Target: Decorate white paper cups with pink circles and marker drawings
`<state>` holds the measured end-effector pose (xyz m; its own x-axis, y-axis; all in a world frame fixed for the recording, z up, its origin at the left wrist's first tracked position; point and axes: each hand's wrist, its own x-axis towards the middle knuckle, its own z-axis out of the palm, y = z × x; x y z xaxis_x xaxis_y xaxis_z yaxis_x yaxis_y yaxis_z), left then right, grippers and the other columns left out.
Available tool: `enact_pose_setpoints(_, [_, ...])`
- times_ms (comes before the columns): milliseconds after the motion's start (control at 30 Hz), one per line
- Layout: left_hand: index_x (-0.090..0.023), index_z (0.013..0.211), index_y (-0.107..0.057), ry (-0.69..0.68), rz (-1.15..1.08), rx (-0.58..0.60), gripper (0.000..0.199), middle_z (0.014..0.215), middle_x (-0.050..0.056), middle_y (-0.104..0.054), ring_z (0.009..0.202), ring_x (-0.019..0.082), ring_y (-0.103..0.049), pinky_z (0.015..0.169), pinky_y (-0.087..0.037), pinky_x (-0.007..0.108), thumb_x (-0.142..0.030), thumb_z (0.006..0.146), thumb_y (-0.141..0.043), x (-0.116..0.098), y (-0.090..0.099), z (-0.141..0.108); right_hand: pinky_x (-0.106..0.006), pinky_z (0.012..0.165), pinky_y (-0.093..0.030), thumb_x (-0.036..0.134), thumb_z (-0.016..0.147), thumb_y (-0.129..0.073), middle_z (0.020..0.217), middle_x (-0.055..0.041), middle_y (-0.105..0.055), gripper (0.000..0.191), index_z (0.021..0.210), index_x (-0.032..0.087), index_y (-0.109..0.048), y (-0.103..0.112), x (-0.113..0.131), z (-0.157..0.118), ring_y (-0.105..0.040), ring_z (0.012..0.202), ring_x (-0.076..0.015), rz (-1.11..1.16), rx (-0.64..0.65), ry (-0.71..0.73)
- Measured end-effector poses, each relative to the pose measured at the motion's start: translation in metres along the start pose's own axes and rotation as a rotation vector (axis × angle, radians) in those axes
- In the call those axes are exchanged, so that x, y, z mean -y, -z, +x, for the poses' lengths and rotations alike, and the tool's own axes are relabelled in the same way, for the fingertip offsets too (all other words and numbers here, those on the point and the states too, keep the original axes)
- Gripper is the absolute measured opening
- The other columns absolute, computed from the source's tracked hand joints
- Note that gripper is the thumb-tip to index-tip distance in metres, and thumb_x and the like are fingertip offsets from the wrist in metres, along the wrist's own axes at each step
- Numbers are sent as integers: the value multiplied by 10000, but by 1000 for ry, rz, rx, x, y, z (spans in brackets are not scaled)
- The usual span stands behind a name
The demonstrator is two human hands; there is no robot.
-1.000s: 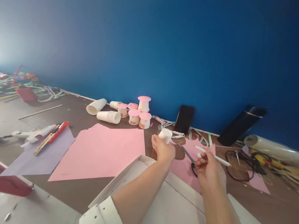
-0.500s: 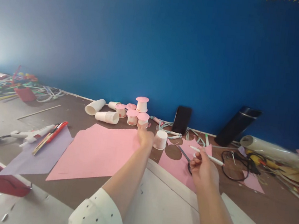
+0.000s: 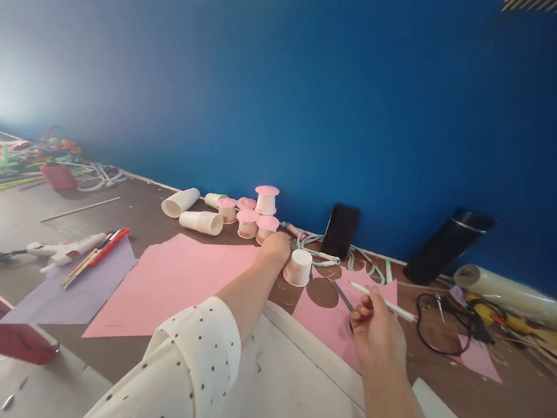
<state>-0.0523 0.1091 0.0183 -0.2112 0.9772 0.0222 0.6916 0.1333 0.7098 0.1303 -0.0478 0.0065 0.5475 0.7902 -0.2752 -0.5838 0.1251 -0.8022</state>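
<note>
My right hand (image 3: 378, 324) holds a white pen (image 3: 400, 311) pinched between thumb and fingers, over a pink paper sheet with a cut-out hole (image 3: 313, 324). Partly behind that hand, a pair of scissors (image 3: 342, 295) lies on the sheet. My left hand (image 3: 275, 249) reaches to the table beside a short paper cup topped with a pink disc (image 3: 267, 224); its fingers are hidden behind the hand. Several such cups are grouped there, one of them standing raised on others (image 3: 266, 201). A plain upturned paper cup (image 3: 298, 268) stands just right of my left hand.
A large pink sheet (image 3: 174, 284) lies left of my arm. A utility knife (image 3: 96, 257) and glue gun (image 3: 65, 250) rest by a purple sheet (image 3: 72, 293). Stacked cups (image 3: 201, 222), a phone (image 3: 340, 231), cables and a black bottle (image 3: 448, 247) line the blue partition (image 3: 272, 87).
My left hand has shifted slightly right and its fingers have gone out of sight. My right hand keeps the pen in nearly the same place. The camera view has tilted a little.
</note>
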Motion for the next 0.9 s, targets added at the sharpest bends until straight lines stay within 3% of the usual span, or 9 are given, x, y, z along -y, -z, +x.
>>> enact_pose_setpoints(200, [-180, 1036, -706, -91, 252, 78, 238, 1116, 183, -691, 1088, 293, -635, 910, -467, 377, -194, 846, -563, 2, -1, -1, -125, 391, -355, 370, 613, -834, 657, 69, -540, 385, 831, 182, -578, -2, -1, -2, -416, 475, -18, -4, 19, 8])
enact_pose_setpoints(367, [-126, 1037, -690, -129, 366, 79, 274, 1090, 223, -677, 1061, 297, -644, 875, -483, 371, -251, 910, -482, 3, -3, -2, -117, 387, -355, 350, 604, -841, 662, 68, -540, 369, 809, 179, -587, -4, 0, -5, -410, 480, -13, 26, 16, -7])
enact_pose_setpoints(567, [-154, 1158, -636, -172, 404, 53, 363, 1194, 206, -613, 1092, 283, -623, 880, -480, 361, -324, 954, -388, 5, -6, -4, -123, 388, -357, 356, 610, -840, 658, 65, -542, 364, 815, 180, -597, -4, 0, -4, -415, 485, -20, 15, 16, 1])
enact_pose_setpoints(900, [-171, 1128, -667, -194, 399, 90, 368, 1266, 187, -581, 1109, 269, -609, 884, -475, 324, -391, 929, -450, 11, -9, 5, -127, 394, -352, 330, 584, -845, 644, 62, -542, 346, 785, 169, -614, -3, 1, -6, -411, 493, -23, -3, 27, 5])
